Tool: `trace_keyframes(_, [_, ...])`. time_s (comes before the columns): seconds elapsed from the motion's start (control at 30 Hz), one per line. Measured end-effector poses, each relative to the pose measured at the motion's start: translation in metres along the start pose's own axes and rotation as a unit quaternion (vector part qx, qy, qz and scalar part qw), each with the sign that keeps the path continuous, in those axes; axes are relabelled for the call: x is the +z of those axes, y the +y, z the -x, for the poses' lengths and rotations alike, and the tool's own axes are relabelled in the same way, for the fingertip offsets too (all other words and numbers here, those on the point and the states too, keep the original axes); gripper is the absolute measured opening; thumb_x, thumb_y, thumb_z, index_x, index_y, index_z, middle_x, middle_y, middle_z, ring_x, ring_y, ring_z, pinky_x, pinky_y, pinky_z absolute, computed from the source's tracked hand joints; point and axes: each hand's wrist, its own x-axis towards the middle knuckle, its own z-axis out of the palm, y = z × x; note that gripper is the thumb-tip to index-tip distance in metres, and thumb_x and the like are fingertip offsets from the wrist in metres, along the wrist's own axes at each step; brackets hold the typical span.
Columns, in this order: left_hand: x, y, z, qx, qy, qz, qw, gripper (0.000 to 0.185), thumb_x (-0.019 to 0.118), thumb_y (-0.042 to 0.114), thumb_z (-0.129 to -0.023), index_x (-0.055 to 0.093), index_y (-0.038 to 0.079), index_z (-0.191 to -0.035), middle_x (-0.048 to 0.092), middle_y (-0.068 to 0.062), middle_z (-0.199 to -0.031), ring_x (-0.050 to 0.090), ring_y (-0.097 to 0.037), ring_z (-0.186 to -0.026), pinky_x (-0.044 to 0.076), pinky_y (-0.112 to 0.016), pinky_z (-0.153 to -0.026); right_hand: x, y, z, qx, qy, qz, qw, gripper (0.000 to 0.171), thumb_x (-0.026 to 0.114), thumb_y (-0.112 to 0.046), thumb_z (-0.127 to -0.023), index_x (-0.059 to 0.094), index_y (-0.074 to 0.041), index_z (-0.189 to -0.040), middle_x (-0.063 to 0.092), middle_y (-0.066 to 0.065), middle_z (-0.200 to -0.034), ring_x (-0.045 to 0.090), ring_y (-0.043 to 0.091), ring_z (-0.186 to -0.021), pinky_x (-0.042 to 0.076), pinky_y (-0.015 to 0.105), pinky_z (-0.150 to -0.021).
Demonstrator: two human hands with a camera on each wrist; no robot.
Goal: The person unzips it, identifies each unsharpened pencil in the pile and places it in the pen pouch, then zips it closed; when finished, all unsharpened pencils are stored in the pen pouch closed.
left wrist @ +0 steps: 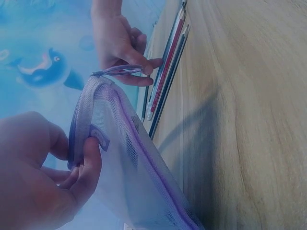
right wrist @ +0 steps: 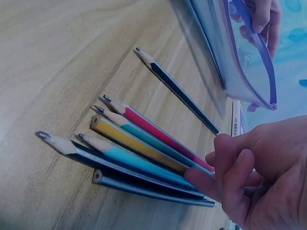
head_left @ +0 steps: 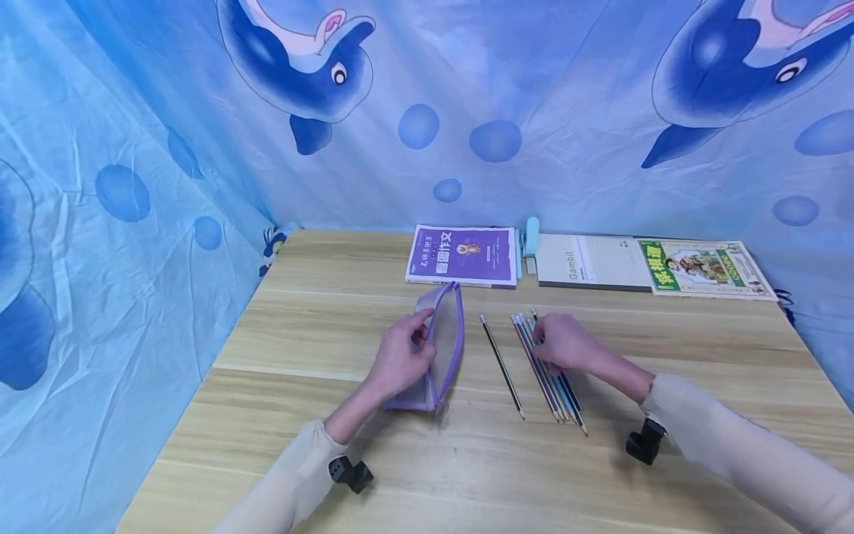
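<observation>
Left hand (head_left: 405,352) has thumb and fingers closed on the top edge of the purple mesh zip pouch (left wrist: 125,172), so we have it right at the fingertips, mouth gaping. Right hand (head_left: 563,341) is right of the pouch, fingers bent and touching the eraser-end half of a pencil bunch; we can't tell if any pencil is pinched.

Pencils: we count 7. Bunch of 6, right of the pouch: red (right wrist: 163,134), green (right wrist: 153,142), yellow (right wrist: 134,143), light-blue (right wrist: 139,160), black sharpened (right wrist: 103,162), dark flat-ended (right wrist: 144,188). Loose: 1 dark pencil (right wrist: 182,98), between bunch and pouch.

Pouch tag: 1, print too small for us to read. White lettering on the red pencil, same.

Off the pouch's far end: 1 purple book (head_left: 463,257), we read "名师手把手" and, larger, "作文". Beyond and right of the pouch: 1 light-teal object (head_left: 531,236), 1 notepad (head_left: 594,261) marked "Gambit", then 1 green-and-yellow illustrated booklet (head_left: 707,268) overlapping the notepad's edge, title unclear to us.

Under the pouch: wood-grain table (head_left: 280,334). Behind it: blue dolphin-print sheet (head_left: 360,178).
</observation>
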Motion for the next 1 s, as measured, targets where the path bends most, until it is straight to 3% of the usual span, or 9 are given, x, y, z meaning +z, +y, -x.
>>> trace_keyframes(0.1, [0.0, 0.0, 0.0, 0.0, 0.001, -0.003, 1.0, 0.057, 0.064, -0.011, -0.075, 0.057, -0.012, -0.131, 0.061, -0.007, -0.086, 0.06, -0.018, -0.077, 0.056, -0.03, -0.071, 0.001, 0.0, -0.001, -0.001, 0.003, 0.005, 1.0, 0.013, 0.064, 0.0, -0.089, 0.065, 0.007, -0.1, 0.062, 0.007, -0.061, 0.063, 0.019, -0.047, 0.047, 0.025, -0.039])
trace_keyframes(0.23, [0.001, 0.0, 0.0, 0.001, 0.003, -0.003, 1.0, 0.056, 0.064, -0.01, -0.075, 0.057, -0.012, -0.131, 0.061, -0.007, -0.086, 0.06, -0.019, -0.077, 0.056, -0.032, -0.071, 0.002, -0.001, -0.004, -0.01, 0.003, 0.025, 1.0, 0.003, 0.062, 0.003, -0.087, 0.064, 0.001, -0.087, 0.06, 0.006, -0.059, 0.06, 0.018, -0.046, 0.045, 0.024, -0.038])
trace_keyframes(0.33, [0.001, -0.001, 0.0, 0.002, 0.004, -0.001, 1.0, 0.056, 0.063, -0.01, -0.075, 0.057, -0.012, -0.131, 0.061, -0.007, -0.086, 0.061, -0.019, -0.077, 0.056, -0.032, -0.071, 0.004, -0.002, -0.008, -0.023, 0.003, 0.045, 0.999, 0.011, 0.06, 0.005, -0.085, 0.059, -0.004, -0.079, 0.058, 0.005, -0.056, 0.057, 0.016, -0.044, 0.044, 0.023, -0.039])
trace_keyframes(0.6, [0.002, -0.001, 0.0, 0.005, 0.004, 0.0, 1.0, 0.056, 0.063, -0.011, -0.075, 0.057, -0.012, -0.13, 0.061, -0.007, -0.086, 0.061, -0.019, -0.077, 0.056, -0.03, -0.07, 0.006, -0.007, -0.012, -0.025, -0.002, 0.068, 0.997, 0.01, 0.062, 0.006, -0.081, 0.057, -0.003, -0.079, 0.057, 0.005, -0.054, 0.055, 0.015, -0.041, 0.041, 0.022, -0.038])
trace_keyframes(0.83, [0.003, -0.001, 0.001, 0.003, 0.004, 0.0, 1.0, 0.056, 0.063, -0.011, -0.075, 0.057, -0.012, -0.131, 0.061, -0.008, -0.087, 0.061, -0.019, -0.077, 0.056, -0.03, -0.07, 0.009, -0.01, -0.015, -0.021, 0.004, 0.103, 0.994, 0.015, 0.062, 0.004, -0.078, 0.055, -0.006, -0.069, 0.056, 0.002, -0.05, 0.055, 0.015, -0.042, 0.043, 0.024, -0.042])
trace_keyframes(1.0, [0.003, 0.0, 0.0, -0.001, 0.002, 0.001, 1.0, 0.057, 0.063, -0.011, -0.075, 0.057, -0.011, -0.131, 0.062, -0.008, -0.087, 0.061, -0.019, -0.077, 0.056, -0.03, -0.071, 0.008, -0.009, -0.018, -0.017, 0.0, 0.106, 0.994, 0.014, 0.065, 0.002, -0.078, 0.055, -0.005, -0.072, 0.056, 0.003, -0.051, 0.056, 0.016, -0.044, 0.044, 0.025, -0.042])
